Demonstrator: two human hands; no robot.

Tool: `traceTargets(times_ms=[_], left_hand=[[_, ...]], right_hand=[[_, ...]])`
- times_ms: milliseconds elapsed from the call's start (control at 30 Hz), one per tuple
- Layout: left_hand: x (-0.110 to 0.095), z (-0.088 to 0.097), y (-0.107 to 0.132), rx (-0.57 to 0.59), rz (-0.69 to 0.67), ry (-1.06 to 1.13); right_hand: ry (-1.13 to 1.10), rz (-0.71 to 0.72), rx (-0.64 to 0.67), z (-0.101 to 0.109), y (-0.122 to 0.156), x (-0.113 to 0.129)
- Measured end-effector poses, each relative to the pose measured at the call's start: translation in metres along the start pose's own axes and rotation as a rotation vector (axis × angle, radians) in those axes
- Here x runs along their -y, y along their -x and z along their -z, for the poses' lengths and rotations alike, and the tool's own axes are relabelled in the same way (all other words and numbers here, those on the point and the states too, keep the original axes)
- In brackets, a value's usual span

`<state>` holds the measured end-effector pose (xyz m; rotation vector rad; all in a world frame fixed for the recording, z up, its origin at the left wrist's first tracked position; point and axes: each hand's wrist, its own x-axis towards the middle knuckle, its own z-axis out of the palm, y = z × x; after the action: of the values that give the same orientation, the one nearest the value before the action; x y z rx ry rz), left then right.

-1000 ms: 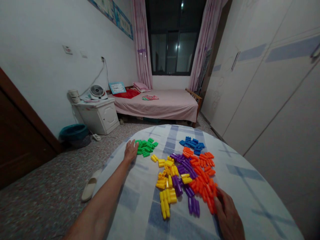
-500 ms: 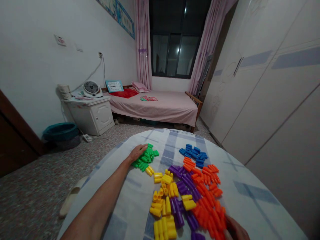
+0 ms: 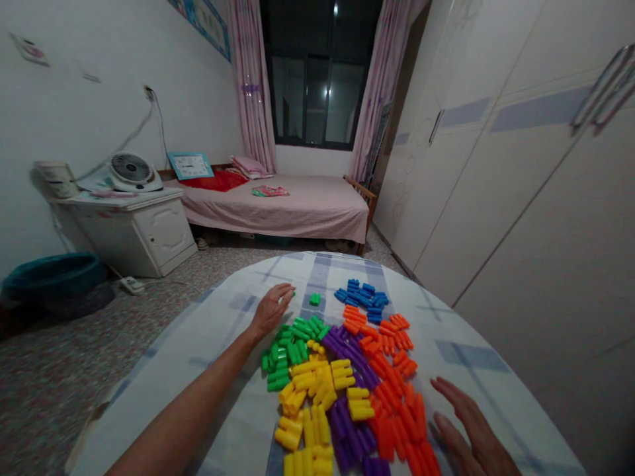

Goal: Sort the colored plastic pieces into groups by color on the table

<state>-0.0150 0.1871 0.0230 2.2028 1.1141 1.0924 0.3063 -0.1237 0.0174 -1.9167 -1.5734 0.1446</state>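
My left hand [image 3: 272, 311] reaches over the far left of the table with its fingers stretched out. A bit of green [image 3: 294, 293] shows at its fingertips, mostly hidden by them. Just nearer to me lies a pile of green plastic building blocks [image 3: 292, 344], and a single green block [image 3: 315, 299] sits apart to the right. My right hand [image 3: 469, 423] is open at the lower right, beside the orange blocks [image 3: 397, 410] with a small gap. Yellow blocks [image 3: 312, 383] and purple blocks [image 3: 352, 357] fill the middle; blue blocks [image 3: 364, 294] form a group farther off.
The round table [image 3: 486, 396] has a white and blue checked cloth. Beyond it stand a bed [image 3: 297, 211] with a pink cover, a white cabinet [image 3: 163, 231] with a fan [image 3: 131, 170] on it, and a tall wardrobe [image 3: 520, 218] to the right.
My left hand has come off the green pile, which now lies nearer, against the yellow blocks. My right hand has moved out from the orange blocks, fingers spread. The view has turned right.
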Motion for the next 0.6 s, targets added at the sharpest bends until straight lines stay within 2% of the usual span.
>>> traceTargets(times_ms=[100, 167, 233, 300, 400, 500, 600], left_hand=[[0.037, 0.001, -0.013, -0.012, 0.025, -0.116], [0.053, -0.003, -0.019, 0.062, -0.02, -0.099], [0.059, -0.011, -0.025, 0.145, -0.049, -0.038], [0.055, -0.023, -0.033, 0.197, -0.04, 0.017], [0.038, -0.046, -0.047, 0.212, 0.01, 0.034], [0.016, -0.066, -0.062, 0.255, 0.05, 0.067], [-0.008, -0.079, -0.072, 0.357, 0.122, 0.185]], right_hand=[[-0.003, -0.024, 0.008, 0.007, -0.064, -0.008], [-0.051, -0.045, 0.068, -0.002, -0.115, -0.02], [-0.086, -0.075, 0.089, -0.018, -0.164, -0.034], [-0.12, -0.094, 0.12, -0.034, -0.206, -0.046], [-0.126, -0.115, 0.143, -0.058, -0.252, -0.054], [-0.13, -0.094, 0.165, -0.078, -0.282, -0.052], [-0.129, -0.047, 0.224, -0.093, -0.299, -0.044]])
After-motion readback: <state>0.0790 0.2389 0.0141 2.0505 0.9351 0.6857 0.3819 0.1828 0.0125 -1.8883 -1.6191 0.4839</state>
